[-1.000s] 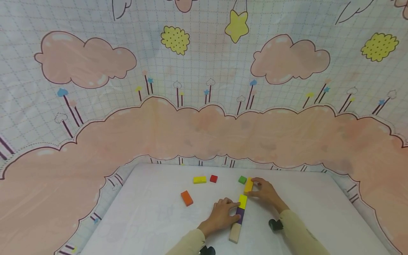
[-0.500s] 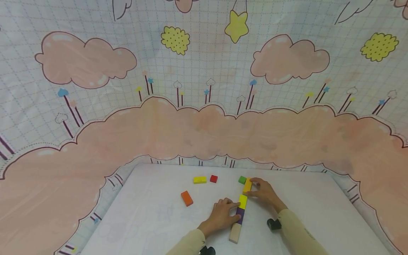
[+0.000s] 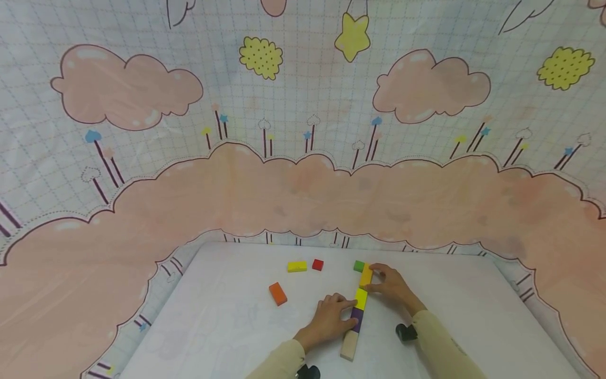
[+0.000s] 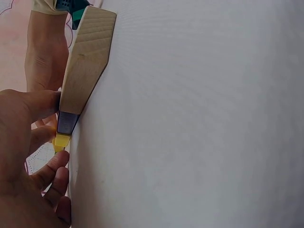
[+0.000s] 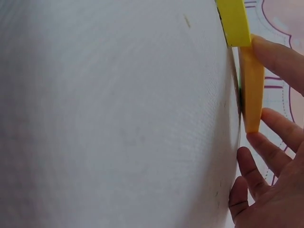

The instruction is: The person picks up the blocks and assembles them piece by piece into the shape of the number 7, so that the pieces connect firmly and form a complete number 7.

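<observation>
A line of blocks runs up the white table: a bare wooden block [image 3: 349, 346] nearest, then a purple block [image 3: 357, 320], a yellow block [image 3: 361, 299] and an orange-yellow block [image 3: 366, 275] at the far end. My left hand [image 3: 326, 318] lies along the line's left side, thumb against the purple block and index fingertip at the yellow one. From the right, my right hand [image 3: 394, 284] pinches the orange-yellow block between thumb and index finger; its other fingers spread beyond the block in the right wrist view. A green block [image 3: 359, 266] sits right at the orange-yellow block's far left side.
Farther left on the table [image 3: 199, 326] lie a yellow block [image 3: 297, 267], a small red block [image 3: 317, 265] and an orange block [image 3: 278, 293]. A patterned cloth [image 3: 303, 200] with clouds rises behind the table. Dark wrist devices [image 3: 406, 332] hang below both sleeves.
My right hand has slid the orange-yellow block slightly left, into line with the yellow block; it now meets the green block's side. My left hand has stayed in place.
</observation>
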The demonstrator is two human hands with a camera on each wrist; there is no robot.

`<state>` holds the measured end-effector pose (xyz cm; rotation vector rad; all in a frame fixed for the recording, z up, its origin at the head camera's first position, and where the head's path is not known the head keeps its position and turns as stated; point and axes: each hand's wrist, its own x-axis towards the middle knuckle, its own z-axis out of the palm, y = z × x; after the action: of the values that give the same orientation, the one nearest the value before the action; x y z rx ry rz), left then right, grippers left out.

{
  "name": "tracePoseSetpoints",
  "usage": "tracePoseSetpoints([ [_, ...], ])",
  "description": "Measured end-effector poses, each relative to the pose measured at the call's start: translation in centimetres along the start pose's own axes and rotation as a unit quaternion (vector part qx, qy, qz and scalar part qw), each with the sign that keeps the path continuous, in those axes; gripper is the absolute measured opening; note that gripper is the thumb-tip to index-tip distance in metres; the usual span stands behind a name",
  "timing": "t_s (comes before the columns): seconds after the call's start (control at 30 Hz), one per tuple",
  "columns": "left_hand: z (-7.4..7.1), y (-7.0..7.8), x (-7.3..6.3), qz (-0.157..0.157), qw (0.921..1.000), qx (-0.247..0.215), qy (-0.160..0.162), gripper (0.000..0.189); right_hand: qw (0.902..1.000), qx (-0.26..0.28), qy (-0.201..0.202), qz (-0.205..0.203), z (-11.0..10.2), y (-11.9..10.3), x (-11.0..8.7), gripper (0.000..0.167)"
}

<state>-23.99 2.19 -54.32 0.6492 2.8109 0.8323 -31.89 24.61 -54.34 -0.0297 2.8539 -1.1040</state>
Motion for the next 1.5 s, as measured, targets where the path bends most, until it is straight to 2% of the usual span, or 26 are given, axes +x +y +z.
tracePoseSetpoints([
  [0.33, -0.17, -0.03, 0.01, 0.006, 1.0, -0.007, 0.001, 0.047, 0.9997, -0.003, -0.006, 0.023, -0.14, -0.12, 0.0, 0.059],
  [0.73, -0.15, 0.08, 0.1, -0.005, 0.9999, -0.016, 0.003, 0.048, 0.9999, -0.009, -0.006, -0.004, -0.1, 0.38, 0.37, 0.062],
  [1.07, -0.1, 0.0, 0.15, -0.011, 0.9998, -0.012, -0.006, 0.048, 0.9999, -0.012, -0.012, -0.003, -0.06, 0.29, 0.22, 0.06],
  [1.27, -0.14, -0.03, 0.16, -0.012, 0.9998, -0.014, 0.0, 0.049, 0.9998, -0.008, -0.012, -0.016, -0.15, 0.34, 0.23, 0.061],
  [1.5, 0.2, -0.06, 0.2, -0.007, 0.9999, -0.009, 0.004, 0.049, 0.9997, -0.016, -0.013, -0.009, -0.13, 0.7, 0.4, 0.062],
])
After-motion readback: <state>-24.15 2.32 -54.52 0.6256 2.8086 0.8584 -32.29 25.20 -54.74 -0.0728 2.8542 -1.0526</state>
